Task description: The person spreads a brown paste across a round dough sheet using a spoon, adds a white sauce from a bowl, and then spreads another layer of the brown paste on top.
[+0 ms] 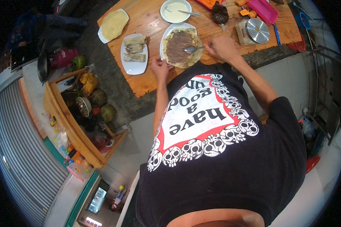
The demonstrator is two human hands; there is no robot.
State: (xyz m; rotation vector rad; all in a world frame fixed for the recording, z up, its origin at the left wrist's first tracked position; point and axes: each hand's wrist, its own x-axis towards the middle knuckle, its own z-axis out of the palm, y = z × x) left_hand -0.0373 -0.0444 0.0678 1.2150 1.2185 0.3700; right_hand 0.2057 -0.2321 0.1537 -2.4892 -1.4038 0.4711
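A metal spoon (pixel 190 49) is in my right hand (pixel 222 50), its bowl resting on a brown paste (pixel 177 44). The paste is spread over a pale flat pancake (pixel 199 55), which lies on a white plate (pixel 162 52) in front of me. My left hand (pixel 160 69) grips the near left rim of this plate, fingertips close to the pancake's edge. To the left, a white oblong plate (pixel 135 66) bears several filled rolls (pixel 135 48). Farther left, a stack of pale pancakes (pixel 113 25) covers most of another white plate (pixel 102 37).
Behind the paste-covered pancake stands a white bowl (pixel 176 14) of pale liquid with a spoon in it. A dark lump in a plastic bag (pixel 220 13), a silver-lidded container (pixel 257 31), a pink tray (pixel 262 10) and a blue-handled utensil (pixel 276 35) occupy the wooden table's (pixel 147 22) right side.
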